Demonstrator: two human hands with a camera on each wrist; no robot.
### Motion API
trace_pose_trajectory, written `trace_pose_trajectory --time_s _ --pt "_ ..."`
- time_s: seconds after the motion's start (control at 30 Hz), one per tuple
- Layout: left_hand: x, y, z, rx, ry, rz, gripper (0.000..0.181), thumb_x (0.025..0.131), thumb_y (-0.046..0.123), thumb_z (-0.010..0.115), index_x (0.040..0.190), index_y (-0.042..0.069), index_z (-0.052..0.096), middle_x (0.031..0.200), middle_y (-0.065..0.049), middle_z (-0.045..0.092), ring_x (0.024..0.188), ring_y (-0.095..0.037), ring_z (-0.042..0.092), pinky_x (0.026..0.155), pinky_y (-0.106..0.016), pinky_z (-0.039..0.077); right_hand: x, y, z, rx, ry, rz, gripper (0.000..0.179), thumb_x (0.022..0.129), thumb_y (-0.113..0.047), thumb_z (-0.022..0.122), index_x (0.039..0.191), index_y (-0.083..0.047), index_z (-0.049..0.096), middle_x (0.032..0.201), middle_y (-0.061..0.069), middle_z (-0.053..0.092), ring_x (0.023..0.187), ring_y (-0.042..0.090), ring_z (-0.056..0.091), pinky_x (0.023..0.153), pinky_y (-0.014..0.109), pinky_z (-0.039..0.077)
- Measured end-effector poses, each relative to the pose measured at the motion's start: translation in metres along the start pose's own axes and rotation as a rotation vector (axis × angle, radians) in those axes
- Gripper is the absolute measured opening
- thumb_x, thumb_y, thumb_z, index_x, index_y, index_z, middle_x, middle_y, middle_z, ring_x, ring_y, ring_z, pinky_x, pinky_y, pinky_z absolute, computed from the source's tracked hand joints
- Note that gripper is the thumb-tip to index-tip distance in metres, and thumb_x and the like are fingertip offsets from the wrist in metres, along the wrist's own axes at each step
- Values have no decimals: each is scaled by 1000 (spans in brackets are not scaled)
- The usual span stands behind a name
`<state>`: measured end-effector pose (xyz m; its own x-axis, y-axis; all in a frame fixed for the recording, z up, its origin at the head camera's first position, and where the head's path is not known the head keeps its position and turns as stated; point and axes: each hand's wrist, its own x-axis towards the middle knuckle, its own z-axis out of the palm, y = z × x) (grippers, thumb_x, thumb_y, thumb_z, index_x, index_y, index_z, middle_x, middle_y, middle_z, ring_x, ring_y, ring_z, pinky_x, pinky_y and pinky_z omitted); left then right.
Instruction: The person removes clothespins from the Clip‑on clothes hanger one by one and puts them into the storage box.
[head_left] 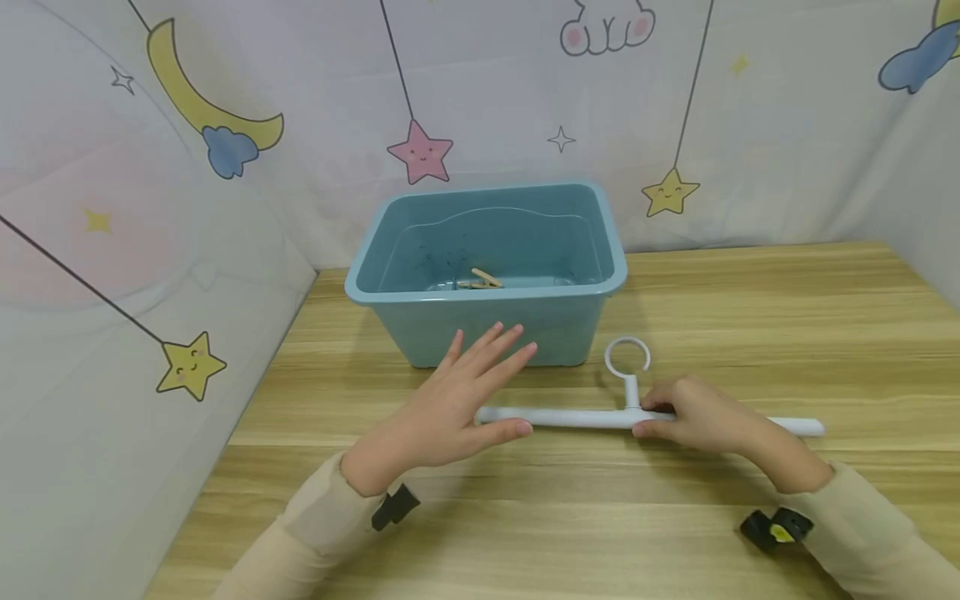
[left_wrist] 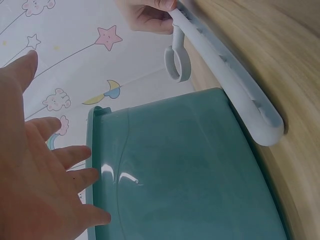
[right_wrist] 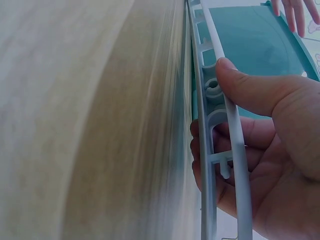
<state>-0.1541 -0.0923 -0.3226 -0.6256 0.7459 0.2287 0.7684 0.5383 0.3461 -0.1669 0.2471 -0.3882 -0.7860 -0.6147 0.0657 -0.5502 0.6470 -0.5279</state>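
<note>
A white plastic hanger (head_left: 573, 418), a straight bar with a ring-shaped hook (head_left: 628, 357) at its middle, lies crosswise in front of the bin. Just right of the hook, my right hand (head_left: 697, 414) grips the bar between thumb and fingers. Up close in the right wrist view, the hanger (right_wrist: 241, 170) shows a hollow underside with small prongs, the fingers wrapped behind it. My left hand (head_left: 457, 400) hovers near the bar's left end, its fingers spread and straight. Nothing is held in it, and the left wrist view shows a gap between this hand (left_wrist: 45, 175) and the hanger (left_wrist: 235, 85).
Behind the hands stands a teal plastic bin (head_left: 487, 329), with a few small light wooden pieces (head_left: 486, 279) inside. The wood-grain table (head_left: 750, 333) meets a patterned cloth backdrop (head_left: 517, 92) at the back and a white cloth side (head_left: 90, 433) on the left.
</note>
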Motion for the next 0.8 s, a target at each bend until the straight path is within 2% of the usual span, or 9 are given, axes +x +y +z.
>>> trace_pose_trajectory --time_s 0.17,0.33,0.6,0.8 --pt "0 -1 1 15 -18 -1 81 92 71 27 155 21 18 162 -6 12 148 -30 8 113 -62 2 0 1 1 -13 1 -26 18 86 -30 74 76 -17 66 70 -13 53 62 -1 40 54 21 37" --pt "1 -2 2 73 -44 -12 82 91 72 27 156 23 17 162 -8 11 148 -31 7 113 -63 1 0 1 1 -26 -3 -42 22 86 -29 73 71 -19 61 68 -13 47 61 -1 36 54 20 33" --pt "5 0 4 191 -61 11 82 90 59 55 155 25 17 162 -9 11 148 -33 6 111 -65 2 1 0 0 -35 -26 -31 27 87 -28 73 67 -20 57 66 -12 43 61 0 34 54 20 32" --pt "7 3 8 233 -85 7 84 89 61 55 156 25 17 162 -7 5 148 -34 5 111 -66 1 3 0 1 -38 -35 -24 29 87 -29 73 65 -20 56 66 -12 42 61 1 34 55 20 32"
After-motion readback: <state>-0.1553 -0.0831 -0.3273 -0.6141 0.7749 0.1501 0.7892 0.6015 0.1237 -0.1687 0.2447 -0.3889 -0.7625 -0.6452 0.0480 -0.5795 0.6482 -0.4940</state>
